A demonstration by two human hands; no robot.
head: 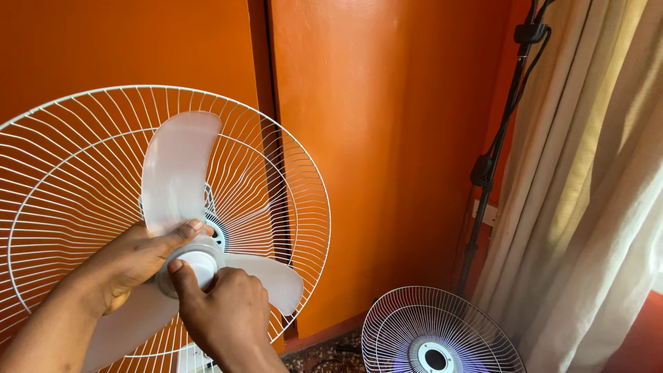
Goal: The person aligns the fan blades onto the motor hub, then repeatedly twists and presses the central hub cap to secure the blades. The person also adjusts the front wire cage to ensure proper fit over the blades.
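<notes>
Against the orange wall, inside the white rear fan guard, the translucent fan blade sits on its hub. Left hand reaches in from lower left, fingers curled round the hub. Right hand rises from below, thumb pressing the hub cap, fingers closed.

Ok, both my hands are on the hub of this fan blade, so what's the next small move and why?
Probably steady the blade with your left hand while your right hand turns the hub cap. The front grille already lies on the floor, and both hands grip the hub in front of the rear grille.
</notes>
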